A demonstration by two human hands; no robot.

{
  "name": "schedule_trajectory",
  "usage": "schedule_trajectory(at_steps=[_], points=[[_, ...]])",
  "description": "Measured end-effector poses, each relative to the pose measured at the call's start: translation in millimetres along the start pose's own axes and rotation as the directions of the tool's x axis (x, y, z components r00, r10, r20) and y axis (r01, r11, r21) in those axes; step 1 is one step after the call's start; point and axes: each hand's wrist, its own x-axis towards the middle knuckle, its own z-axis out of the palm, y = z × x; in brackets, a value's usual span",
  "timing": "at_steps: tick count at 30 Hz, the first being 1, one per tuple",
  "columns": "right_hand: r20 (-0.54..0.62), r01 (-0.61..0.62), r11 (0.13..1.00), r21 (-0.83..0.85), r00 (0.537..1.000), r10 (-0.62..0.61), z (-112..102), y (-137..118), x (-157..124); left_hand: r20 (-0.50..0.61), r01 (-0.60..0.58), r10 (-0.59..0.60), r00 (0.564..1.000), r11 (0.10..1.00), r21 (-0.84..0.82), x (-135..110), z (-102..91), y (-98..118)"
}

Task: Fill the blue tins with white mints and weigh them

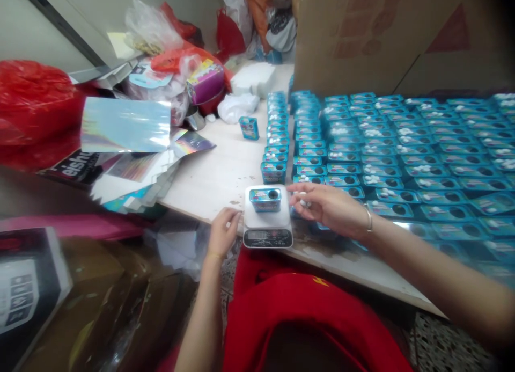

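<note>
A small white digital scale [267, 227] sits at the table's near edge with one blue box [265, 199] on its pan. My left hand [222, 231] rests curled against the scale's left side. Just right of the scale, my right hand [326, 204] hovers with its fingers pinched on small white pieces [303, 201]. Rows of several matching blue boxes [386, 146] fill the table to the right, some with white pieces lying on top.
A lone blue box [249, 128] stands apart on the pale table [217, 173]. Holographic sheets [125, 125], red bags [32, 103] and clutter pile up at the left. A large cardboard box [386, 34] stands behind the rows. Brown cartons [100, 307] sit below left.
</note>
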Motion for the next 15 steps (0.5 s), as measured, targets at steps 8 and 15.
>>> schedule_trajectory(at_steps=[8,15], points=[[0.038,0.112,0.848,-0.518,0.993,-0.108,12,2,14,0.016,-0.012,0.012,1.000,1.000,0.005,1,1.4,6],[0.014,0.104,0.747,-0.656,0.992,-0.126,26,-17,39,0.004,0.001,-0.001,1.000,1.000,0.000,-2,-2.7,4]])
